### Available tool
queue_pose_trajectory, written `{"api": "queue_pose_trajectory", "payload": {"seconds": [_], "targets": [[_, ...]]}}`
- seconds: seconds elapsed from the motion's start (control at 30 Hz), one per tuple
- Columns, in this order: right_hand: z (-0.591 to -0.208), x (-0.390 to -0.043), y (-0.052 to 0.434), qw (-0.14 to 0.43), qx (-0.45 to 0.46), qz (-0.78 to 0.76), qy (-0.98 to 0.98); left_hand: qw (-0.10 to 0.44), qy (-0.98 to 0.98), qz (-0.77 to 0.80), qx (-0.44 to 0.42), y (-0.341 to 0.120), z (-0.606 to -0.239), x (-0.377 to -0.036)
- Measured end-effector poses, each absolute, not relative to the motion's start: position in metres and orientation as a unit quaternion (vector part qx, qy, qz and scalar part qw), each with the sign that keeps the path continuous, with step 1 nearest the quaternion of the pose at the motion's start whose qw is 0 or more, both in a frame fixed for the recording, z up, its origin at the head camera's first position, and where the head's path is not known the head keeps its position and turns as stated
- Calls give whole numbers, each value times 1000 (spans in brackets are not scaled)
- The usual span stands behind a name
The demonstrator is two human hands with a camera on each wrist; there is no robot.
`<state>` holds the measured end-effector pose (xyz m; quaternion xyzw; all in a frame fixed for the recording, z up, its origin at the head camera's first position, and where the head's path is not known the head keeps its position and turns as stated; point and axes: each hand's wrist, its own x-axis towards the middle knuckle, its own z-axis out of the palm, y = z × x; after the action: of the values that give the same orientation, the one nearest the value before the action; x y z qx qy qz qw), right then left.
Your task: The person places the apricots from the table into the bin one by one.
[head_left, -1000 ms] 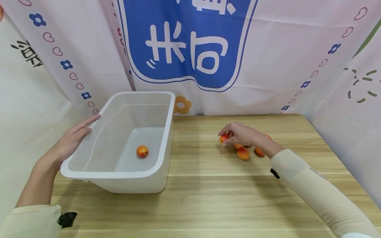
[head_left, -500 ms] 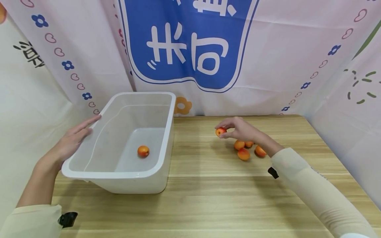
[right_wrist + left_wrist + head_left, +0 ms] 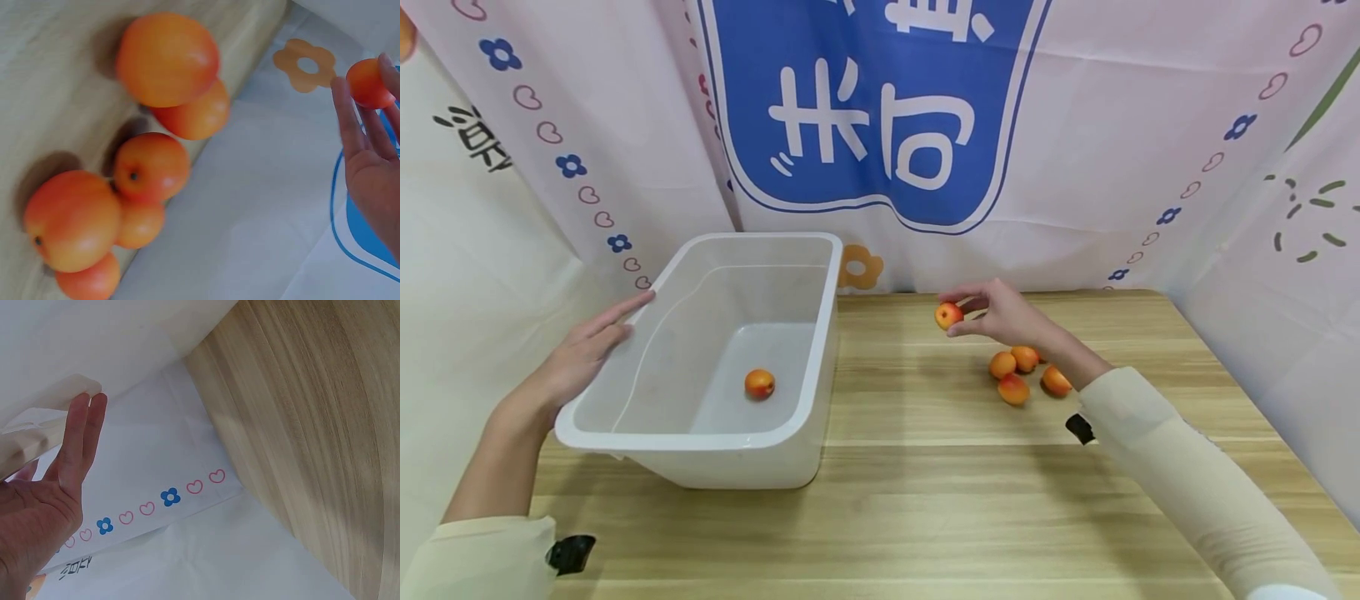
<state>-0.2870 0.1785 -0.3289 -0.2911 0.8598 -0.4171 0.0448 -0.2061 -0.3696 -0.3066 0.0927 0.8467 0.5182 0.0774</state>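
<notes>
Fingertips and thumb of my right hand [image 3: 1003, 312] pinch an apricot-like orange-red fruit [image 3: 949, 315] above the back of the table; the right wrist view shows the same fruit [image 3: 370, 84] between them. Below and behind that hand lies a loose group of similar fruits [image 3: 1013, 388], partly hidden by the wrist in the head view. My left hand [image 3: 580, 354] rests against the left rim of a white plastic bin [image 3: 700, 442]. In the left wrist view its straight fingers [image 3: 75, 440] touch the outer side under the rim. One matching fruit [image 3: 759, 384] sits on the bin's floor.
The wood-grain table [image 3: 910, 500] ends at a printed cloth backdrop [image 3: 1075, 167], with cloth at both sides too. The bin's tall right wall [image 3: 823, 358] stands between its inside and my right hand.
My right hand has lifted the pinched fruit off the table beside the group and carried it up and slightly left. My left hand and the bin have stayed in place.
</notes>
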Motion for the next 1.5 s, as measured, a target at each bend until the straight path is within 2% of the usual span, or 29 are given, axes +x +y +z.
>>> {"api": "queue_pose_trajectory", "payload": {"seconds": [0.3, 0.6, 1.1, 1.5], "targets": [[-313, -290, 166, 27, -300, -415, 859, 80, 855, 506, 83, -370, -308, -207], [-294, -290, 151, 43, -298, -445, 843, 81, 851, 512, 83, -371, -309, -206], [-259, -291, 123, 7, -345, -473, 811, 87, 846, 521, 75, -370, -307, -207], [-242, -294, 99, 16, -359, -482, 799, 88, 835, 539, 75, -371, -307, -208]]}}
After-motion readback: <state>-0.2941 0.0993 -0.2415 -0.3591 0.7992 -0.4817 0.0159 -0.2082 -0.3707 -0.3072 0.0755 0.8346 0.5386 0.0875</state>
